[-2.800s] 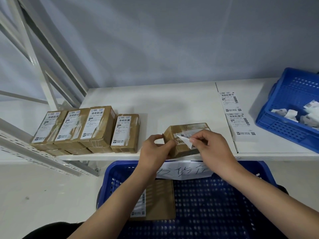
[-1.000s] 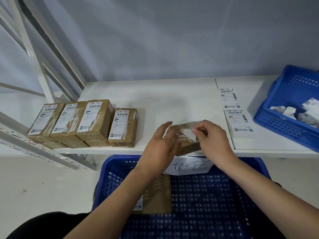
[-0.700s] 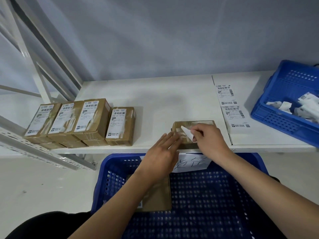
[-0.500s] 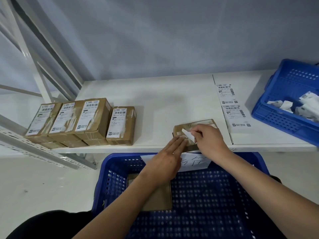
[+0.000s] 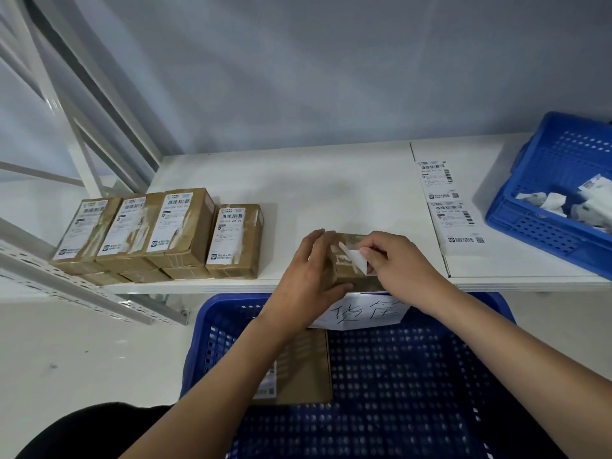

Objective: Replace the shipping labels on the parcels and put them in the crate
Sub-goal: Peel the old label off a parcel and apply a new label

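The small cardboard parcel [image 5: 344, 265] sits between both hands at the shelf [image 5: 298, 193] edge, light and stiff. The left hand [image 5: 313, 270] curls round its side; the right hand [image 5: 394, 263] pinches the thin, tear-prone old label [image 5: 356, 260] by its lifted corner. Below the wrists, the perforated blue crate [image 5: 414, 376]

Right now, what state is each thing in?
Parcel in hand: on the shelf edge, old label partly peeled.
Left hand: grips the parcel.
Right hand: pinches the label.
Four parcels: labelled, in a row.
New labels: flat on the shelf.
Crate: holds one parcel.
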